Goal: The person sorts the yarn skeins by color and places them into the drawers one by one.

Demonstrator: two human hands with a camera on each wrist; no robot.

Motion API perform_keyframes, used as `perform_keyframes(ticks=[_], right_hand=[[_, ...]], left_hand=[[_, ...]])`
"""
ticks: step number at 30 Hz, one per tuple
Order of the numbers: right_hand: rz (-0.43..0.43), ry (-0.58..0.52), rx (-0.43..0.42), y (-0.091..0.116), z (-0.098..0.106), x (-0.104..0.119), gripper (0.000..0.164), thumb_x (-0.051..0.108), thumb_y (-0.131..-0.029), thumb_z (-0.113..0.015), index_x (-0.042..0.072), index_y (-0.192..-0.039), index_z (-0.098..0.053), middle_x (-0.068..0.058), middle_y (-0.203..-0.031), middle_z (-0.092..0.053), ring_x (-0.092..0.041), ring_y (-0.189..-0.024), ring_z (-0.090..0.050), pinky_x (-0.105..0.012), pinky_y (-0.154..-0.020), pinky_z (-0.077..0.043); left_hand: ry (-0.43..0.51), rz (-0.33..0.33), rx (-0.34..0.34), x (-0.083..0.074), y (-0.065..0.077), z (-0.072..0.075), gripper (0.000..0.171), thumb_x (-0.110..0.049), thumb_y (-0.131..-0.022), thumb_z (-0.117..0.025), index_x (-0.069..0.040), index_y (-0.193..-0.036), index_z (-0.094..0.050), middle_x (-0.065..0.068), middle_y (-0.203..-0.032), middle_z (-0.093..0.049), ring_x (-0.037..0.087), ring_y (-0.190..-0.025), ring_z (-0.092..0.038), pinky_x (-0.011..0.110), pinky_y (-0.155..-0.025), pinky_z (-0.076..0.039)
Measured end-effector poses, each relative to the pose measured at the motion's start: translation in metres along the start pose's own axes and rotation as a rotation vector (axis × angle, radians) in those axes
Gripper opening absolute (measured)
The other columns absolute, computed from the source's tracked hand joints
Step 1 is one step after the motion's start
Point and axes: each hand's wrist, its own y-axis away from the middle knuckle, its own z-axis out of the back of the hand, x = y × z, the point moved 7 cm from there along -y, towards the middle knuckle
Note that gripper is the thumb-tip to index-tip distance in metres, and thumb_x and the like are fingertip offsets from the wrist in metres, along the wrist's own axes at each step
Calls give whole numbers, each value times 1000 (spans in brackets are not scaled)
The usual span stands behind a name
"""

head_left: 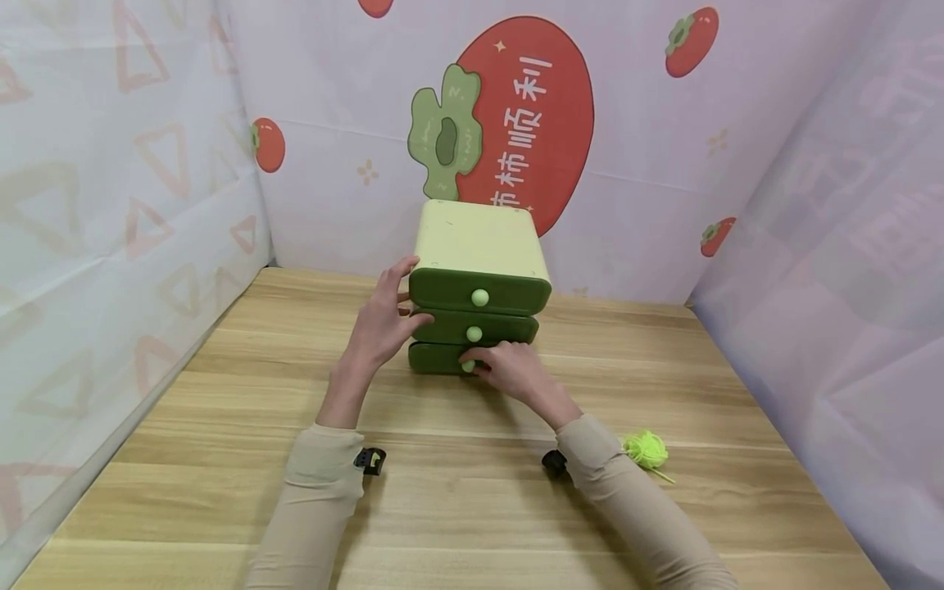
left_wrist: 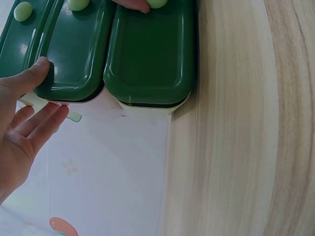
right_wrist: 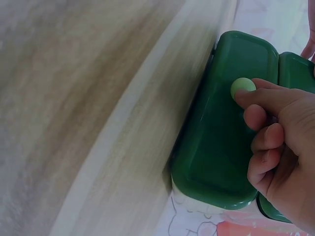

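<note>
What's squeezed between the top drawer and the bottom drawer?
The middle drawer, with its round pale green knob, sits between the top drawer and the bottom drawer. The head view shows it.

Glossy, plastic-looking smoothness is gleaming on the green drawer fronts (left_wrist: 147,59), the knobs (head_left: 480,297) are looking smooth, the cream casing (head_left: 479,238) is showing matt, wood grain is streaking the tabletop (head_left: 442,524), creased cloth is forming the backdrop (head_left: 332,221), and the yarn (head_left: 646,450) is looking fuzzy!

2 arms (head_left: 313,492) reach forward, left hand (head_left: 378,321) spread, right hand (head_left: 514,370) pinching.
</note>
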Motion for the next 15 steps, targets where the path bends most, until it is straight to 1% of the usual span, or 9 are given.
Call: perform_keyframes(ticks=[3, 6, 8, 11, 13, 15], right_hand=[[11, 7, 7, 0, -1, 1, 19, 20, -94, -69, 28, -111, -75, 5, -72, -70, -6, -52, -45, -21, -46, -36], [35, 10, -1, 2, 0, 4, 18, 21, -94, -70, 27, -111, -75, 5, -79, -73, -5, -54, -50, -22, -48, -40], [61, 21, -26, 3, 1, 7, 18, 23, -93, -72, 28, -109, -76, 6, -83, -75, -4, -58, -55, -22, -51, -44], [102, 53, -78, 5, 5, 12, 17, 24, -90, -75, 29, -106, -77, 8, -84, -76, -5, -61, -62, -23, -56, -47], [113, 48, -86, 7, 6, 15, 17, 24, -89, -75, 29, -106, -77, 8, -80, -75, -6, -59, -61, -23, -54, -46], [105, 27, -67, 10, 5, 16, 18, 23, -90, -75, 29, -107, -76, 8, -75, -73, -6, -53, -55, -21, -49, -40]], left_hand=[[5, -2, 1, -1, 0, 0, 92, -1, -80, -81, -26, -153, -30, 13, -147, -40, 41, -111, -66, 46, -85, -60], [7, -4, 3, -2, 0, 0, 92, -1, -81, -81, -25, -153, -30, 13, -148, -40, 41, -111, -66, 45, -85, -60], [2, -4, 3, -1, 0, 0, 92, -2, -81, -81, -25, -153, -29, 13, -148, -40, 40, -112, -66, 45, -85, -60], [-1, 0, 1, -1, 0, 0, 91, -2, -81, -80, -26, -153, -29, 14, -148, -40, 41, -112, -66, 46, -85, -60], [-2, 3, 0, 0, 0, 0, 91, -2, -82, -80, -27, -152, -29, 13, -148, -40, 41, -113, -65, 46, -85, -60], [-6, 5, 0, 0, 0, 0, 90, -1, -82, -80, -27, -152, -29, 13, -149, -40, 41, -113, -65, 47, -86, -60]])
